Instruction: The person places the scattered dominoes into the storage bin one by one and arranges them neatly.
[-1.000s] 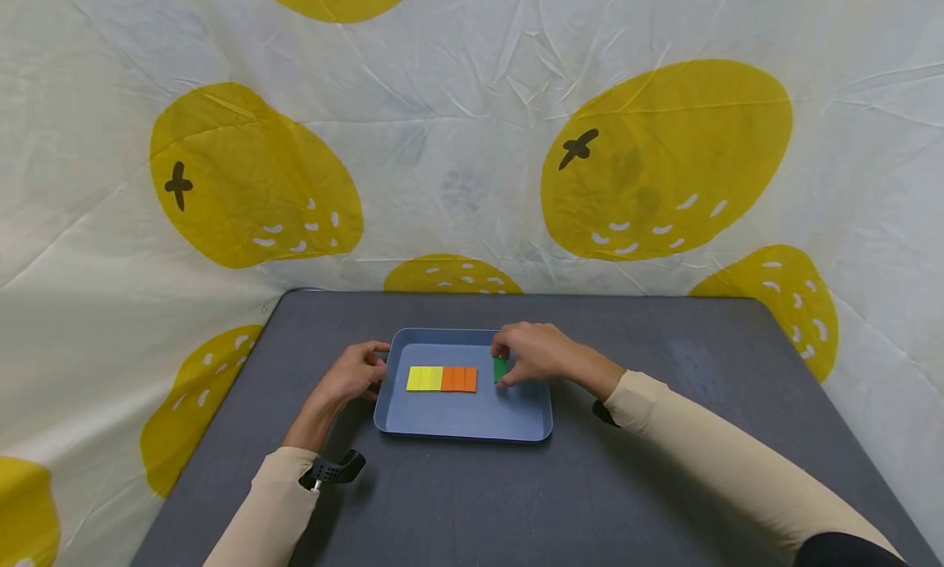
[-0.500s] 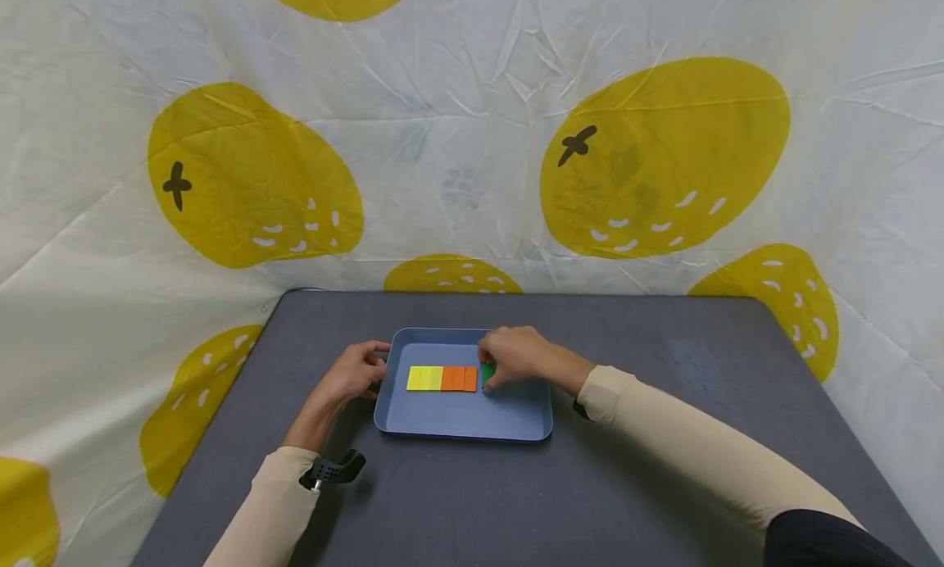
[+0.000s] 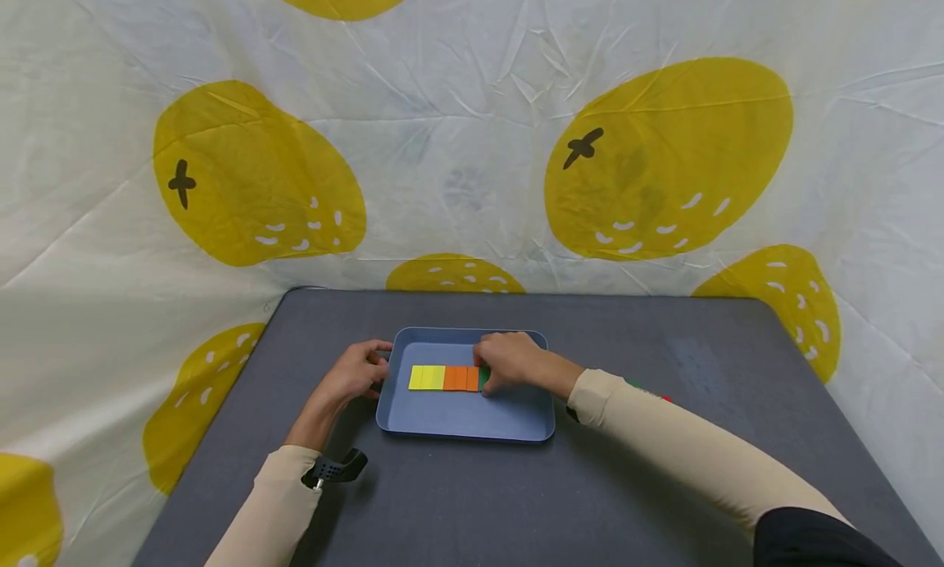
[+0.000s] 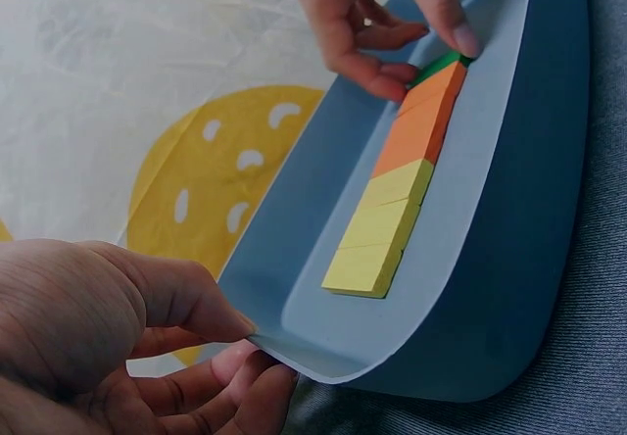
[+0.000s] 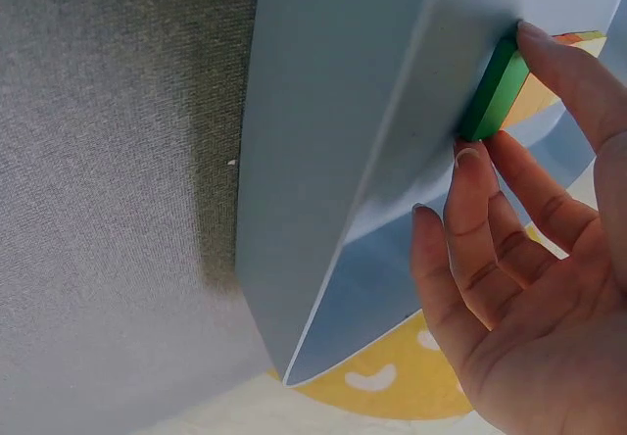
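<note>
A blue tray (image 3: 465,424) lies on the table, with a straight row of thin flat blocks in it. Several yellow blocks (image 4: 370,244) form the row's left part, and orange blocks (image 4: 419,121) continue it to the right. My right hand (image 3: 516,360) pinches a green block (image 5: 498,90) between thumb and fingers at the row's right end, where it stands against the last orange block. At the tray's left side, my left hand (image 3: 356,372) holds the rim, thumb and fingers on either side of it in the left wrist view.
Small green (image 3: 634,383) and red (image 3: 666,399) pieces peek out behind my right forearm, mostly hidden. Behind the dark grey table (image 3: 457,510) hangs a white cloth (image 3: 457,165) printed with yellow fruit shapes.
My right hand has moved left with the green block, bringing it from a gap away up to the orange end of the row. The left hand has stayed at the tray's rim.
</note>
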Demonstrator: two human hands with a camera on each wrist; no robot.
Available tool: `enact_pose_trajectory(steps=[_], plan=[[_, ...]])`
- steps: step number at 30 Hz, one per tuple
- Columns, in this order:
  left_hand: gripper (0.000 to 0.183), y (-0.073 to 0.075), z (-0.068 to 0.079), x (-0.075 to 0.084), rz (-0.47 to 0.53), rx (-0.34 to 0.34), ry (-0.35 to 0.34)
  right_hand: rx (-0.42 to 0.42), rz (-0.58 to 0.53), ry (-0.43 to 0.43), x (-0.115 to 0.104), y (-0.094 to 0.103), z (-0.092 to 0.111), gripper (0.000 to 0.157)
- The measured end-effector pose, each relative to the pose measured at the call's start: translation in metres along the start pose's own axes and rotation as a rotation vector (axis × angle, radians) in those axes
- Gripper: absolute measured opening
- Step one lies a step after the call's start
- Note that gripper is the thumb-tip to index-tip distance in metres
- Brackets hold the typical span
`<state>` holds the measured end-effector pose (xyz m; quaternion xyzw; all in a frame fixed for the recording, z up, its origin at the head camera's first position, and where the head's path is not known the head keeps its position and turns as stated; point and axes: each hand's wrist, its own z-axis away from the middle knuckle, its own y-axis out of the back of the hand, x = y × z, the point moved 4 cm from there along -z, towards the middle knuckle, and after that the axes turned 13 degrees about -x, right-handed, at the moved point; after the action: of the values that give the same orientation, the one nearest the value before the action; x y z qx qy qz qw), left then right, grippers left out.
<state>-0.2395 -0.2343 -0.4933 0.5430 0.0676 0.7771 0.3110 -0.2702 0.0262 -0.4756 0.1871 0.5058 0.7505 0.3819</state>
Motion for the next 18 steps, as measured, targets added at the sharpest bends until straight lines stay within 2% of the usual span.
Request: enact_pose_trajectory(steps=[18], plan=[[0.051,0.0003,-0.0009,0.0011,0.002,0.012,0.006,0.0,-0.012,0.024,-0.0045,0.0059,-0.0006,0.044]])
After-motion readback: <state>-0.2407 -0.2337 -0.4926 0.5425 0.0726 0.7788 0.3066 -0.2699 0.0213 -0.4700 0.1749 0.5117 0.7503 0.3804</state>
